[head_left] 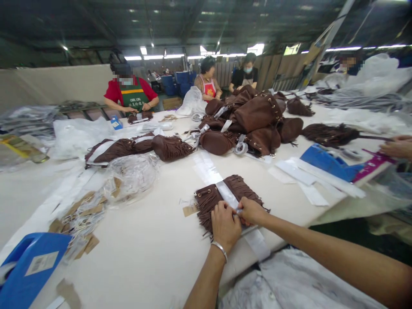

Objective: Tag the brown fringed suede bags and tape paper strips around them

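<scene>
A brown fringed bag (206,201) lies flat on the table before me, its fringe hanging out at both sides. Around its middle runs a pale strip (227,195), paper or thin plastic. With curled fingers, my left hand (225,225) grips the strip at the bag's near edge, partly covering the bag. My right hand (252,211) is closed on the same strip, close beside the left fingertips. The exact pinch is hidden. More white strips lie under the bag and stick out at the near edge (257,244). A brown tag (190,210) rests at the bag's left.
Beyond the bag rises a heap of brown bags (254,113). Blue tape dispensers (35,268) (328,161) stand left and right. Tags with strings (80,214) and clear plastic (131,176) lie leftward. Co-workers stand across the table; another person's hand (397,148) is at right.
</scene>
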{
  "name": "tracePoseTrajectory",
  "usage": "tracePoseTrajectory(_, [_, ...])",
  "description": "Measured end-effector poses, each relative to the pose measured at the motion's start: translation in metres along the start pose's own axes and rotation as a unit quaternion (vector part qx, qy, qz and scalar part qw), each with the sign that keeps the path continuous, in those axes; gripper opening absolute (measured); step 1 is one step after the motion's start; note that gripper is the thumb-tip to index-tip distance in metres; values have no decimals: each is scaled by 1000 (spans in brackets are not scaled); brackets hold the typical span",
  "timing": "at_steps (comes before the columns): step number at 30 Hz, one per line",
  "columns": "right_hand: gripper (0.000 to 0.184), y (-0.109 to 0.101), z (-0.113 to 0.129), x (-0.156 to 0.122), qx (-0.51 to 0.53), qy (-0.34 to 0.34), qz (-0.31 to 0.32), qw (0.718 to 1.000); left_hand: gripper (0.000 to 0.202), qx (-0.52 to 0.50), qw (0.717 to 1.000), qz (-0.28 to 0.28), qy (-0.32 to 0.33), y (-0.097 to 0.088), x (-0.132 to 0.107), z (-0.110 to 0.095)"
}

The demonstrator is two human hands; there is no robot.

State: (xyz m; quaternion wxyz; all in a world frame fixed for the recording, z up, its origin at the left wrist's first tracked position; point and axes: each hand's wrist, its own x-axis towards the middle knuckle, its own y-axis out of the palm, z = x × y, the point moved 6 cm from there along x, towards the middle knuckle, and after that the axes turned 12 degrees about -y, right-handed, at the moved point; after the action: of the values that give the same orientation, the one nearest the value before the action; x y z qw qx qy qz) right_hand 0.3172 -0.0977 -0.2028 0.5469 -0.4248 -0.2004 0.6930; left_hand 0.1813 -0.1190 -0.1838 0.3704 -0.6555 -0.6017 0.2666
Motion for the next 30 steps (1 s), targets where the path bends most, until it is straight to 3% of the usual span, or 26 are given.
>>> tracePoseTrajectory(9, [15,3,7,6,-34,-1,74,997,17,79,994,-2,-71,13,16,-1])
tracePoseTrajectory(13, [20,-2,8,3,-84,-39,104,990,18,102,991,5,-81,15,18,0])
tracePoseTrajectory(22, [19,-22,6,-14,-209,-133,52,968,17,123,988,24,-93,13,19,-5])
tracePoseTrajectory(26, [20,-25,0,-19,-225,-154,39,961,14,122,987,26,-100,11,16,-8])
tracePoseTrajectory(30, [10,-42,3,-25,-228,-191,41,954,13,112,988,17,-106,8,14,-12])
